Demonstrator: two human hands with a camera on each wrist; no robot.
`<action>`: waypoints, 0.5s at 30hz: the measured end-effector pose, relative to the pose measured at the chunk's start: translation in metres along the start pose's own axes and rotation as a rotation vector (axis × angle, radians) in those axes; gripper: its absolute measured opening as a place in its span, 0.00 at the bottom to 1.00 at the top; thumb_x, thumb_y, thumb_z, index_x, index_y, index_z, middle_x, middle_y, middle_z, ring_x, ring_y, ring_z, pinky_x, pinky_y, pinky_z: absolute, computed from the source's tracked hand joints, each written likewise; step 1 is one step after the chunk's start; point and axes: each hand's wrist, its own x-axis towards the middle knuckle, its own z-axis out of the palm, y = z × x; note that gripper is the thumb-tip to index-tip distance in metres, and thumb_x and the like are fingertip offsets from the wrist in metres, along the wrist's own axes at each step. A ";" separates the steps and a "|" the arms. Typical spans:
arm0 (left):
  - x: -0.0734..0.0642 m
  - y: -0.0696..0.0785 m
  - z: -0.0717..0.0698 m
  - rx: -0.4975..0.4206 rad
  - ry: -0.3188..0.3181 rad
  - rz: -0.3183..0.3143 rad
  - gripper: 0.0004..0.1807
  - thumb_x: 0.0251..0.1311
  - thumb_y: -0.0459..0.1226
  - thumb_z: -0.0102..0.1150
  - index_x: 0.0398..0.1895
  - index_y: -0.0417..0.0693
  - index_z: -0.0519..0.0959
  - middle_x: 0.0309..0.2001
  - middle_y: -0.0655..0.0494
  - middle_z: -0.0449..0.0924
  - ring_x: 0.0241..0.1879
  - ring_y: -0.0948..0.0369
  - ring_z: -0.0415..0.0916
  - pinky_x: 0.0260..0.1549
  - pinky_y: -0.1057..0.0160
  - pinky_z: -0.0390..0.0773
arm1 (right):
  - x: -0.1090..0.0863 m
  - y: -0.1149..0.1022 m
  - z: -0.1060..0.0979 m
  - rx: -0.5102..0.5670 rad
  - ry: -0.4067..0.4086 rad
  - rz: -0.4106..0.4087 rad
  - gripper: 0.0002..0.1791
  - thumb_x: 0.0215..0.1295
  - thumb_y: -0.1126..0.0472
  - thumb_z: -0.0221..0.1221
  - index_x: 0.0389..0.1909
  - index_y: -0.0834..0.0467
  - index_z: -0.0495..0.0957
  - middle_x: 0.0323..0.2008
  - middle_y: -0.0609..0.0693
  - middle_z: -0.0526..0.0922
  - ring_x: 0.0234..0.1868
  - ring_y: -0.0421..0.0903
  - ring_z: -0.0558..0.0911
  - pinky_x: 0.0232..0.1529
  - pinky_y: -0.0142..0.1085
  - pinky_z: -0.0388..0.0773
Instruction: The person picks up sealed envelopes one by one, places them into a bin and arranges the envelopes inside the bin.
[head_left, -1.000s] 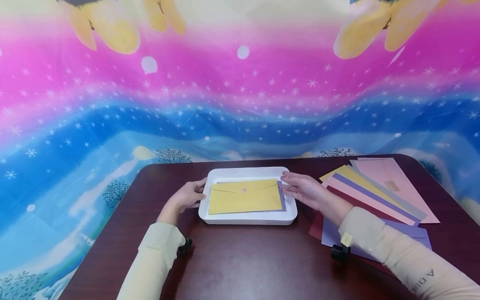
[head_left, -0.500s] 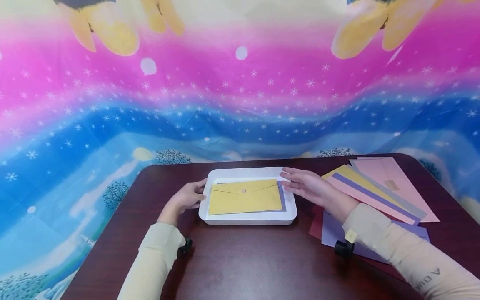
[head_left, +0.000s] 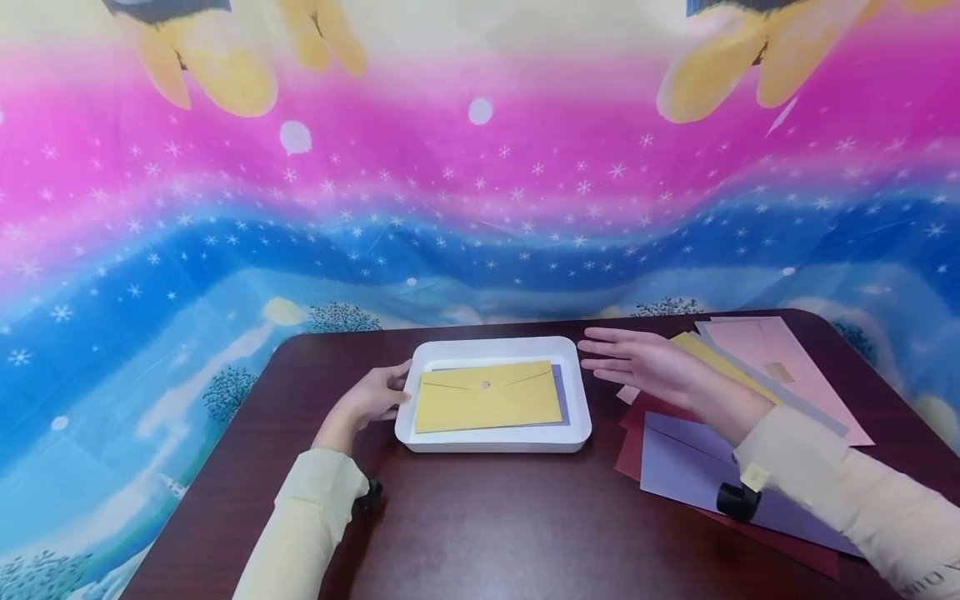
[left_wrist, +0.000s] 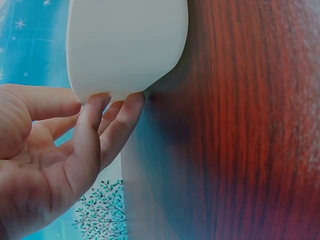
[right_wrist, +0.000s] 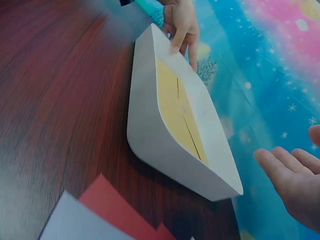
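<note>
A white tray [head_left: 495,443] stands on the dark wooden table. In it lies a yellow envelope [head_left: 487,404], flap side up with a small seal, over a purple one [head_left: 564,398] that shows at its right edge. My left hand [head_left: 372,396] holds the tray's left end, thumb at the rim and fingers against the wall; the left wrist view shows the fingertips along that white wall [left_wrist: 127,45]. My right hand [head_left: 648,367] is held open in the air just right of the tray, apart from it, fingers spread and nothing in them.
Several envelopes lie fanned on the right side of the table [head_left: 480,517]: pink [head_left: 795,358], yellow [head_left: 723,358], purple [head_left: 690,462] and dark red [head_left: 630,450], partly under my right forearm. A snowy printed cloth [head_left: 480,183] hangs behind the table.
My right hand has moved off the tray's right end, to the right, and its fingers are spread wider. My left hand, the tray and the envelopes in it have stayed in place.
</note>
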 end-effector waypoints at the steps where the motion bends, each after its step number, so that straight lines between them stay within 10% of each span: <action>1: 0.000 0.000 0.000 0.000 -0.002 0.000 0.39 0.72 0.25 0.53 0.82 0.46 0.52 0.68 0.33 0.70 0.59 0.48 0.77 0.51 0.52 0.82 | -0.003 0.000 -0.002 -0.016 -0.003 -0.007 0.32 0.83 0.63 0.42 0.80 0.70 0.46 0.76 0.68 0.58 0.70 0.55 0.72 0.65 0.38 0.72; 15: 0.001 -0.001 0.000 0.001 -0.006 -0.001 0.39 0.73 0.26 0.54 0.83 0.47 0.51 0.68 0.34 0.69 0.59 0.48 0.77 0.53 0.51 0.82 | -0.040 -0.005 -0.047 -0.210 0.026 -0.083 0.30 0.78 0.68 0.52 0.75 0.73 0.56 0.57 0.44 0.81 0.57 0.42 0.82 0.57 0.33 0.78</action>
